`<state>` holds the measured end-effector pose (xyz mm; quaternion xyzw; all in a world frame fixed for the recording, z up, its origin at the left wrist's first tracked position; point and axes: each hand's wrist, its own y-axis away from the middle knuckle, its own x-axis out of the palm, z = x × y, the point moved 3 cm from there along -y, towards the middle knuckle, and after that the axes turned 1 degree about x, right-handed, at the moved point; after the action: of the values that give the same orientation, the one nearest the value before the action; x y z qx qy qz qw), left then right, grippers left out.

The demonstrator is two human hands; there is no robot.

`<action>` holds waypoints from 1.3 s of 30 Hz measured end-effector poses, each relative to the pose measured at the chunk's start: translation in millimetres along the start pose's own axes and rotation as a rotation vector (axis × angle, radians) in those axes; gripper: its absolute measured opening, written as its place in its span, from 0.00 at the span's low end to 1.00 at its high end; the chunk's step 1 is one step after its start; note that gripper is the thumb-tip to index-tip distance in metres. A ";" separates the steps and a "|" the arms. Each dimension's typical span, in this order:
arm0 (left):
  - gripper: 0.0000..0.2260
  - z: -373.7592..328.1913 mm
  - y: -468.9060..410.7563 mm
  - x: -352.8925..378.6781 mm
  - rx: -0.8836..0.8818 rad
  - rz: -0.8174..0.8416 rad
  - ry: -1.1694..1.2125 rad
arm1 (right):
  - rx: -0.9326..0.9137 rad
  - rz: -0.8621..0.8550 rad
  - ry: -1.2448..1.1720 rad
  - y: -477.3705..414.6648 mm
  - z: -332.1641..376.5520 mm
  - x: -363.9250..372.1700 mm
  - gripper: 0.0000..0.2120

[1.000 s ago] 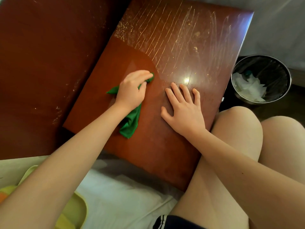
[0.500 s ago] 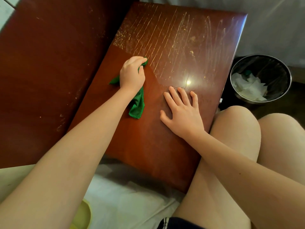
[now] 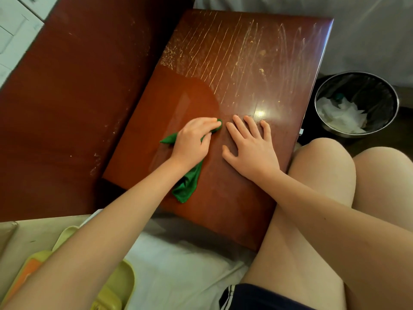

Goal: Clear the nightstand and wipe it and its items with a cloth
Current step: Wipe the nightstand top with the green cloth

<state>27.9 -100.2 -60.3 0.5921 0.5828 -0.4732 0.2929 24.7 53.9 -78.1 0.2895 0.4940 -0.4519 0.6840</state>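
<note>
1. Left hand (image 3: 192,142) is curled over a green cloth (image 3: 187,184) and pushes it down on the counter (image 3: 234,63). Its fingers and thumb wrap round the bunched top of the cloth.
2. The cloth lies near the middle of the counter, a bit toward the counter's left side. One loose end trails out from under the wrist toward the counter's near edge. A small corner sticks out on the left of the hand.
3. The right hand (image 3: 250,148) lies flat on the counter, palm down, with its fingers straight and spread. It holds nothing. It sits just beside the left hand, on the side nearer the counter's right edge. The two hands are close but do not touch.
4. The counter is dark red wood. Its far half has many thin pale lines and little specks. The part round the cloth looks smooth and shiny. A bright spot of light (image 3: 259,113) sits on the counter just past the right fingers.
5. A round bin (image 3: 368,90) stands on the floor past the counter's right edge. White crumpled stuff (image 3: 342,115) lies in it.
6. A big red wood board (image 3: 78,97) runs along the counter's left side.
7. Bare legs (image 3: 324,175) rest against the counter's near right corner. A white sheet (image 3: 178,269) lies below the counter's near edge. A yellow tray (image 3: 120,285) lies on it, partly hidden by the left arm.
</note>
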 end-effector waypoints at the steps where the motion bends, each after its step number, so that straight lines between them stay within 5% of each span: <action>1: 0.16 -0.2 4.4 -0.1 0.010 0.005 0.005 | 0.000 -0.002 0.000 -0.2 -0.3 0.0 0.28; 9: 0.15 9.2 -4.9 -1.8 0.003 -0.011 0.018 | 0.002 -0.013 0.006 -0.7 0.7 -0.8 0.29; 23: 0.15 52.9 -95.9 -5.4 -0.357 -0.166 -0.044 | -0.002 -0.023 0.008 -0.1 0.7 -0.9 0.26; 39: 0.16 12.9 -46.1 4.2 -0.062 -0.056 -0.030 | 0.004 -0.016 0.002 0.0 0.9 -0.5 0.28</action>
<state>-20.1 -103.2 -59.5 0.5591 0.6090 -0.4717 0.3067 25.0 53.3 -77.3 0.2874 0.4961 -0.4579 0.6795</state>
